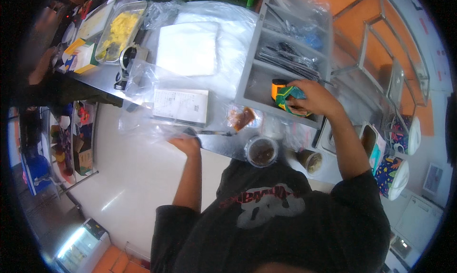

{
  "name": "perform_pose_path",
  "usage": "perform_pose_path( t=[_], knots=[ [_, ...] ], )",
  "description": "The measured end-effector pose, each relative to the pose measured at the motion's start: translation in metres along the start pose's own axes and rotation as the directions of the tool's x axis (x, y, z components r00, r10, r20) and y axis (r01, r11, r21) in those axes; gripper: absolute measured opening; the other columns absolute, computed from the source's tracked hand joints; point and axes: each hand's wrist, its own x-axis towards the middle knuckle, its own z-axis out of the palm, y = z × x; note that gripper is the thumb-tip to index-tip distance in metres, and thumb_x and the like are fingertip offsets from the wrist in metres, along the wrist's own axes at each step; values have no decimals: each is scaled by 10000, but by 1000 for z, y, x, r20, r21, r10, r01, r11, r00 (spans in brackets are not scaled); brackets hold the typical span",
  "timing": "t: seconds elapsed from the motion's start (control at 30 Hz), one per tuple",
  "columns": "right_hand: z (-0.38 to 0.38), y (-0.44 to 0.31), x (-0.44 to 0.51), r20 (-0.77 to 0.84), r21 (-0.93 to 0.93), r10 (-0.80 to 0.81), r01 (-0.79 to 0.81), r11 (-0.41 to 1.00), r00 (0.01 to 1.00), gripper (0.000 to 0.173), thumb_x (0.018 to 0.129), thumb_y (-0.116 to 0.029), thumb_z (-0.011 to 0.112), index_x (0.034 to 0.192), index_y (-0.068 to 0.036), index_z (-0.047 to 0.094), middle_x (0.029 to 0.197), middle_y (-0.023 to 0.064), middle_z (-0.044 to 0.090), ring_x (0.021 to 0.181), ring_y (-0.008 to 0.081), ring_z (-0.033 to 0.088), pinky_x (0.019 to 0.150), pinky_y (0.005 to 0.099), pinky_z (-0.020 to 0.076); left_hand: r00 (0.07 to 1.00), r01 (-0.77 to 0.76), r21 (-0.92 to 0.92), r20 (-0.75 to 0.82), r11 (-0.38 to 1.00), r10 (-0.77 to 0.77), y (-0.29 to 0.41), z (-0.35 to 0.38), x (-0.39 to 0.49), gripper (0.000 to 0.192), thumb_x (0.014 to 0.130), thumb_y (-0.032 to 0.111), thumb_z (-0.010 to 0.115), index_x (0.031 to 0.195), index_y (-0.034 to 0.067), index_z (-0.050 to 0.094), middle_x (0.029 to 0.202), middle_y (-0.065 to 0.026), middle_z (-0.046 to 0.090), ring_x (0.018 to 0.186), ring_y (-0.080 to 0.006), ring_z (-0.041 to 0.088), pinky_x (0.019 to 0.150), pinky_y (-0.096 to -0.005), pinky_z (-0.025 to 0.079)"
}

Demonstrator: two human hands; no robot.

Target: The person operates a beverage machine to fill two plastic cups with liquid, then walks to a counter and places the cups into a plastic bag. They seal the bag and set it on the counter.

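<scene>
My right hand point(314, 98) is at the front compartment of a grey divided tray point(246, 75), with its fingers around a crumpled green and yellow wrapped item point(287, 96). An orange and black object point(278, 88) touches that item. My left hand point(185, 144) is at the table's front edge, beside a small dark object and under the rim of a clear plastic bag point(137, 119); its fingertips are hidden. Just beyond it lies a printed white pad or box point(181, 106). A clear packet with brown contents point(242, 118) lies between the hands.
A round tub of dark sauce point(261, 151) and a second tub point(311, 161) stand near my body. White sheets point(187, 48) lie on plastic farther back. A glass dish of yellow food point(121, 30) and a tape dispenser point(126, 60) are at left. A person's arm shows at far left.
</scene>
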Motion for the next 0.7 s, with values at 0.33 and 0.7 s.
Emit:
perform_pose_path(
  t=[0.33,0.7],
  knots=[
    [-17,-94,80,-279,-122,-417,399,909,865,511,853,-423,729,1223,-76,665,1138,166,677,1130,326,618,1035,465,408,990,-137,257,10,957,139,-14,-5,2,561,962,186,513,1411,-74,301,1410,-252,407,1309,-329,419,1149,-437,291],
    [79,-130,200,-229,-291,-19,-50,955,973,275,921,-80,526,1175,-33,621,1183,194,617,1070,360,649,857,438,561,995,-94,76,-26,993,97,-20,-4,-1,525,957,125,533,1395,-56,307,1371,-227,423,1279,-312,432,1132,-437,316]
  ],
)
